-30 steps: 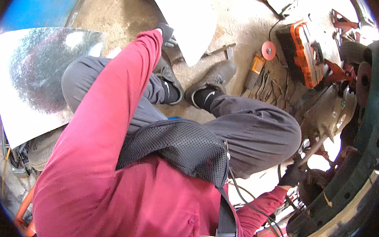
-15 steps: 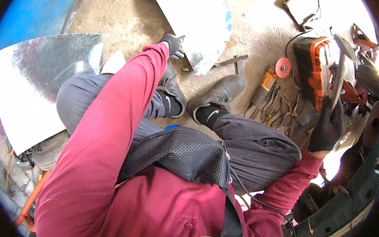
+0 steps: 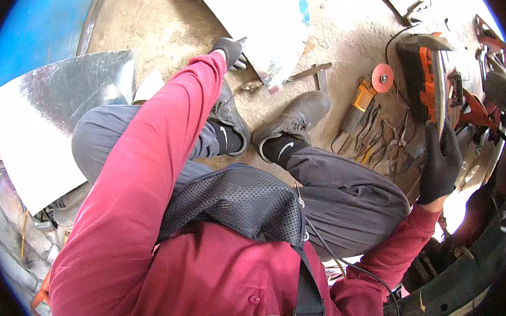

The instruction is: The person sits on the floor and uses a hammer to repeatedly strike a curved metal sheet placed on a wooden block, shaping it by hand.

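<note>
Silvery sheet-metal piece (image 3: 54, 112) sits left of the gloved left hand (image 3: 230, 51), which pinches the near edge of a second sheet-metal panel (image 3: 255, 18), essentially unmoved. Angle grinder (image 3: 360, 104) lies between the hands. Gloved right hand (image 3: 441, 164) has come forward from beside the right knee (image 3: 389, 207), grasping a hammer (image 3: 439, 92); its head now overlaps the toolbox (image 3: 410, 72). Both hands are thus occupied.
</note>
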Available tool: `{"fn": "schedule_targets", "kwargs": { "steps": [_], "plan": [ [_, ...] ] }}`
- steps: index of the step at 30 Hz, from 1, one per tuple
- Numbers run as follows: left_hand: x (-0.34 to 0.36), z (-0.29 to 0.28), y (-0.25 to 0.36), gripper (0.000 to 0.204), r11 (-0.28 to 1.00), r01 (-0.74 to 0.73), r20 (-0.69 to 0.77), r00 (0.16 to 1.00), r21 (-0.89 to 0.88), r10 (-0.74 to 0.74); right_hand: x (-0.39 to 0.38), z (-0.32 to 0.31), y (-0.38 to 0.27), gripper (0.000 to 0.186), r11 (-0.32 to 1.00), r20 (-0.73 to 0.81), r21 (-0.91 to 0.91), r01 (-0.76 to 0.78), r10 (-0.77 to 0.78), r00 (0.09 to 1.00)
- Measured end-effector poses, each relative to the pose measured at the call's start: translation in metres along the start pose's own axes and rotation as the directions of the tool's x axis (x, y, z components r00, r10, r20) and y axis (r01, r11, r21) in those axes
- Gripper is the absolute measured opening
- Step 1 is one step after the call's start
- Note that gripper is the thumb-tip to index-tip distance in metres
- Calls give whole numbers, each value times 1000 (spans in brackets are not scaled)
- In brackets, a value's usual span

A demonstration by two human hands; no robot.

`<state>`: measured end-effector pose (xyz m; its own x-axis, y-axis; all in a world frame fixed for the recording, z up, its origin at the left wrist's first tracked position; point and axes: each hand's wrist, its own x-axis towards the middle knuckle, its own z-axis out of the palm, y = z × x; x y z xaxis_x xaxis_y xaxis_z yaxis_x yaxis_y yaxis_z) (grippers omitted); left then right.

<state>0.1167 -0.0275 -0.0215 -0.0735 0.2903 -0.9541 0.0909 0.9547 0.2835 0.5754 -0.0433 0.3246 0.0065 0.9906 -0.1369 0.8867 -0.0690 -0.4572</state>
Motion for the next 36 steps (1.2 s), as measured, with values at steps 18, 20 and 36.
{"fn": "schedule_targets", "kwargs": {
  "steps": [18,20,36],
  "plan": [
    [-358,-89,123,41,169,-941,224,239,292,945,-23,-19,11,43,989,-60,-128,73,-81,995],
    [-352,-96,106,41,174,-959,158,212,225,964,-18,-13,17,43,995,-27,-62,79,-81,996],
    [-360,-37,108,25,177,-935,248,259,307,934,33,125,43,40,896,512,-406,180,60,857]
  ]
}}
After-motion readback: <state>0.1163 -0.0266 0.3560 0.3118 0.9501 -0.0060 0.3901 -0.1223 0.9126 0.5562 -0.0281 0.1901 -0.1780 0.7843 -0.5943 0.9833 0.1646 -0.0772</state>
